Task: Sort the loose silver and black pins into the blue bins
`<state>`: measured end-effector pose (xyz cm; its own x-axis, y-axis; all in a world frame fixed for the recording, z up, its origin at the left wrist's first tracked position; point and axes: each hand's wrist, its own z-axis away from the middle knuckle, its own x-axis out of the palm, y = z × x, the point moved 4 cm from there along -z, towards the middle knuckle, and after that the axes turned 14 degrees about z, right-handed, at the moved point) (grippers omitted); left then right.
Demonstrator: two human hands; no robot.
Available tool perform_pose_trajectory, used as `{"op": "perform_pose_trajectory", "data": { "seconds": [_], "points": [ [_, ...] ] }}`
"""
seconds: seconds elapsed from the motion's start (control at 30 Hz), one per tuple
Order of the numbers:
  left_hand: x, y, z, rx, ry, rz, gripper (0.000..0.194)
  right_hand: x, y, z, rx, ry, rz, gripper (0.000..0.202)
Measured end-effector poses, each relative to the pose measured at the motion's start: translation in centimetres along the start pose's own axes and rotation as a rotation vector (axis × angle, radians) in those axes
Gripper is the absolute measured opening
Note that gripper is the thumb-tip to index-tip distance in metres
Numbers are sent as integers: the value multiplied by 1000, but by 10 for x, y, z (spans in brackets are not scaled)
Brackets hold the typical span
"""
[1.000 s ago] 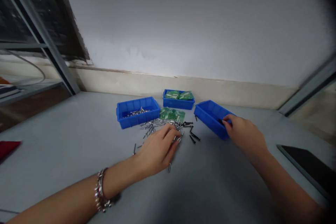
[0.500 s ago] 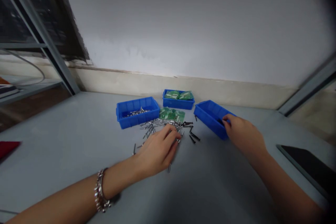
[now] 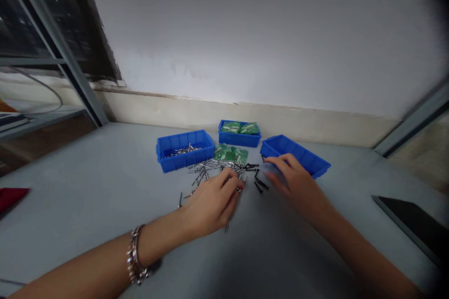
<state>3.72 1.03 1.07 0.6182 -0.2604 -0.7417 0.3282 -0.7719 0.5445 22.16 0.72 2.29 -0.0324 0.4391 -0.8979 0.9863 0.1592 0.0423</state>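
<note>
My left hand (image 3: 213,203), with a bracelet at the wrist, rests over the near side of a pile of silver screws (image 3: 206,166). Its fingers are curled together, and whatever lies under the fingertips is hidden. Close to the right blue bin (image 3: 270,148), my right hand (image 3: 294,180) has its fingers apart and holds nothing I can see. The index fingertip is beside a black screw (image 3: 263,159) at the bin's near corner; I cannot tell whether they touch. Several loose black screws (image 3: 258,187) lie between my hands. My right hand covers part of the right bin.
A left blue bin (image 3: 187,160) holds silver screws. Green packets fill a back blue bin (image 3: 242,139), and another green packet (image 3: 230,153) lies before it. A dark flat tablet-like object (image 3: 410,219) lies right; a red item (image 3: 12,198) sits left. The wall (image 3: 224,56) closes the back.
My right hand has left the right bin and moved left toward the black screws, its fingers spreading from a pinch. The left hand stays in nearly the same place.
</note>
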Motion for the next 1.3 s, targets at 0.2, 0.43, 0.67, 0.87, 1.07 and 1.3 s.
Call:
{"op": "perform_pose_trajectory", "data": {
  "seconds": [0.2,0.43,0.67,0.87,1.07,1.3],
  "points": [
    [1,0,0,15,6,-12,19,29,-18,8,-118,-208,-147,20],
    [1,2,2,17,4,-8,19,34,-18,6,-151,-201,-237,16],
    [1,1,1,12,-5,-34,19,33,-19,7,-134,-190,-272,19],
    [1,1,0,9,-11,-28,19,30,-20,9,-118,-189,-285,28],
    [2,2,1,13,-23,-25,18,31,-20,10,-127,-179,-314,32],
    [2,1,2,11,-34,-29,19,30,-23,9,-167,-162,-322,29]
  ]
}}
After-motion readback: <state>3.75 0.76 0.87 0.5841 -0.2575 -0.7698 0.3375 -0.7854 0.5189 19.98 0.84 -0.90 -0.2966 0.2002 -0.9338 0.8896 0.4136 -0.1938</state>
